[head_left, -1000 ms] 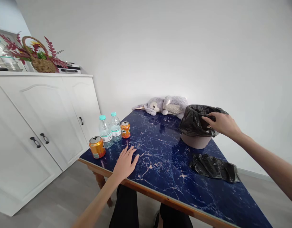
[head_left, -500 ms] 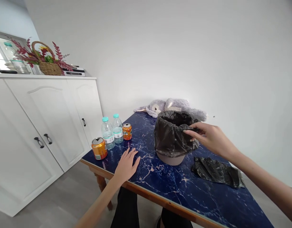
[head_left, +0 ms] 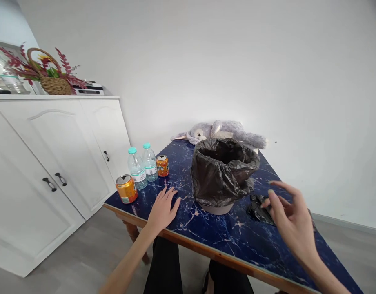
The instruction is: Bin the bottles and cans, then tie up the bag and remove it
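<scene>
A bin (head_left: 216, 209) stands upright on the table, lined with a black trash bag (head_left: 216, 183) whose edge is folded loosely over the rim. Only the bin's grey base shows below the plastic. My right hand (head_left: 293, 222) is held to the right of the bin, thumb and fingers apart, with nothing in it. Beneath and behind it lies a second black plastic bag (head_left: 258, 210), crumpled flat and partly hidden by the hand. My left hand (head_left: 163, 208) lies flat on the table near its front edge, fingers spread, between the bin and the drinks.
Two clear water bottles (head_left: 137, 169) with teal caps and two orange cans (head_left: 126, 189) stand at the table's left. A grey plush rabbit (head_left: 230, 130) lies along the back. The blue marbled table (head_left: 203, 241) has a wooden edge. White cabinets (head_left: 62, 151) stand left.
My right hand has let go of the trash bag's edge and moved right and down, opening over the loose bag. My left hand stays in place on the table.
</scene>
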A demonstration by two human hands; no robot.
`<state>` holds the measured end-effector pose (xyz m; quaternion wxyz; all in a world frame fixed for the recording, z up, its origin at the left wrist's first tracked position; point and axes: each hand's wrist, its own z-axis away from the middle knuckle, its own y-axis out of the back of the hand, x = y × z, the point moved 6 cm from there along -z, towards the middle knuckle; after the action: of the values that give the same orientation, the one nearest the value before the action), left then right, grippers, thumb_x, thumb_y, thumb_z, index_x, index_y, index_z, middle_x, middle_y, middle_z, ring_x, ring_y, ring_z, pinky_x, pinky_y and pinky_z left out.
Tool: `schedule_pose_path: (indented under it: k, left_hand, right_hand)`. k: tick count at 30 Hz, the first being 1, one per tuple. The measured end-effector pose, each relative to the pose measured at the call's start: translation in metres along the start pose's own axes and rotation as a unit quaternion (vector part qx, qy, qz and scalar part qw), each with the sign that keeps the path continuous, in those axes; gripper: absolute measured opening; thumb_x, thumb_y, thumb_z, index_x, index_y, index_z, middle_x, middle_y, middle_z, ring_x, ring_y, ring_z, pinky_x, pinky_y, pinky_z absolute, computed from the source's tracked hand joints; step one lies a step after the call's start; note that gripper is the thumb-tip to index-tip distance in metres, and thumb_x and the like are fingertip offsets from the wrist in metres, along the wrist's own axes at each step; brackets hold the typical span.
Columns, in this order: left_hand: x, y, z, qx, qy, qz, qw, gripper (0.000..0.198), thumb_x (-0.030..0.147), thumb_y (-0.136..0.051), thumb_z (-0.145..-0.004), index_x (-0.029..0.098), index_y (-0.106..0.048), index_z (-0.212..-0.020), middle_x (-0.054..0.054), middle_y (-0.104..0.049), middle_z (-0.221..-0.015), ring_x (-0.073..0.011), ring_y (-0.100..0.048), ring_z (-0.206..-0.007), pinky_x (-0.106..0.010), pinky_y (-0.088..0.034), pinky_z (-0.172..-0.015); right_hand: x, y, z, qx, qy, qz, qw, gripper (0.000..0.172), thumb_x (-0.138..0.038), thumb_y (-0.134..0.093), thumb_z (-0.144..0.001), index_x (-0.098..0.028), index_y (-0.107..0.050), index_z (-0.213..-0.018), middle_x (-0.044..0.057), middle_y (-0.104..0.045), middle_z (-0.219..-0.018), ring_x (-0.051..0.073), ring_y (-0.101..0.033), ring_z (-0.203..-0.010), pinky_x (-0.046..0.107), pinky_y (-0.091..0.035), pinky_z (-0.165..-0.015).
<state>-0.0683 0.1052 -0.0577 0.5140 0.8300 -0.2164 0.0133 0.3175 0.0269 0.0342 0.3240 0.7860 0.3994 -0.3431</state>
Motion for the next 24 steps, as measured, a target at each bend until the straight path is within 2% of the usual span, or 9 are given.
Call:
schedule_pose_path:
  k: [1, 3, 5, 7, 15, 19, 24]
  left_hand:
    - [0.000, 0.000, 0.000, 0.001, -0.002, 0.000, 1.000, 0.046, 0.051, -0.046, -0.109, 0.024, -0.065, -0.141, -0.009, -0.062, -0.155, -0.0352, -0.045, -0.154, -0.059, -0.039, -0.127]
    - [0.000, -0.001, -0.001, -0.001, -0.008, 0.000, 1.000, 0.047, 0.052, -0.046, -0.109, 0.024, -0.064, -0.142, -0.009, -0.061, -0.155, -0.0348, -0.045, -0.154, -0.059, -0.039, -0.126]
    - [0.001, 0.000, -0.001, -0.003, -0.012, -0.001, 1.000, 0.047, 0.052, -0.045, -0.109, 0.024, -0.064, -0.142, -0.009, -0.061, -0.156, -0.0346, -0.045, -0.154, -0.059, -0.039, -0.126]
    - [0.002, 0.001, -0.002, -0.004, -0.014, -0.004, 1.000, 0.047, 0.051, -0.045, -0.109, 0.023, -0.064, -0.141, -0.010, -0.061, -0.156, -0.0348, -0.045, -0.154, -0.059, -0.040, -0.126]
    - [0.003, 0.003, -0.005, -0.002, -0.009, 0.001, 1.000, 0.044, 0.050, -0.046, -0.109, 0.024, -0.065, -0.139, -0.008, -0.062, -0.154, -0.0350, -0.046, -0.154, -0.060, -0.041, -0.125]
    - [0.004, 0.004, -0.004, -0.004, -0.007, 0.004, 1.000, 0.042, 0.047, -0.047, -0.108, 0.024, -0.065, -0.138, -0.009, -0.063, -0.153, -0.0345, -0.046, -0.154, -0.059, -0.041, -0.125]
    - [0.005, 0.005, -0.003, -0.012, 0.003, 0.008, 1.000, 0.042, 0.047, -0.047, -0.108, 0.024, -0.065, -0.139, -0.008, -0.062, -0.154, -0.0355, -0.046, -0.153, -0.060, -0.042, -0.125]
  right_hand:
    - [0.020, -0.001, 0.012, -0.011, -0.066, -0.025, 0.997, 0.046, -0.060, -0.059, -0.102, -0.025, -0.062, -0.132, 0.005, -0.069, -0.080, 0.017, -0.059, -0.054, 0.026, -0.042, -0.043]
    - [0.053, -0.008, 0.036, -0.075, -0.157, -0.072, 0.982, 0.048, -0.066, -0.057, -0.101, -0.022, -0.068, -0.115, 0.001, -0.064, -0.069, 0.014, -0.050, -0.048, 0.026, -0.038, -0.043]
    - [0.073, -0.018, 0.053, -0.152, -0.197, -0.082, 0.965, 0.052, -0.070, -0.055, -0.100, -0.020, -0.069, -0.103, 0.001, -0.063, -0.066, 0.013, -0.046, -0.048, 0.026, -0.037, -0.046]
    - [0.083, -0.023, 0.062, -0.200, -0.207, -0.073, 0.955, 0.055, -0.073, -0.055, -0.099, -0.020, -0.070, -0.098, 0.002, -0.065, -0.068, 0.013, -0.049, -0.052, 0.026, -0.038, -0.049]
    - [0.084, -0.022, 0.064, -0.214, -0.168, -0.002, 0.962, 0.056, -0.075, -0.050, -0.099, -0.023, -0.071, -0.093, 0.006, -0.071, -0.079, 0.020, -0.064, -0.066, 0.029, -0.051, -0.064]
    - [0.087, -0.020, 0.066, -0.198, -0.172, -0.002, 0.965, 0.054, -0.074, -0.052, -0.099, -0.023, -0.072, -0.094, 0.005, -0.071, -0.078, 0.020, -0.063, -0.064, 0.029, -0.050, -0.062]
    - [0.089, -0.020, 0.067, -0.212, -0.186, 0.008, 0.959, 0.052, -0.072, -0.052, -0.099, -0.024, -0.071, -0.095, 0.005, -0.071, -0.077, 0.019, -0.062, -0.063, 0.028, -0.050, -0.063]
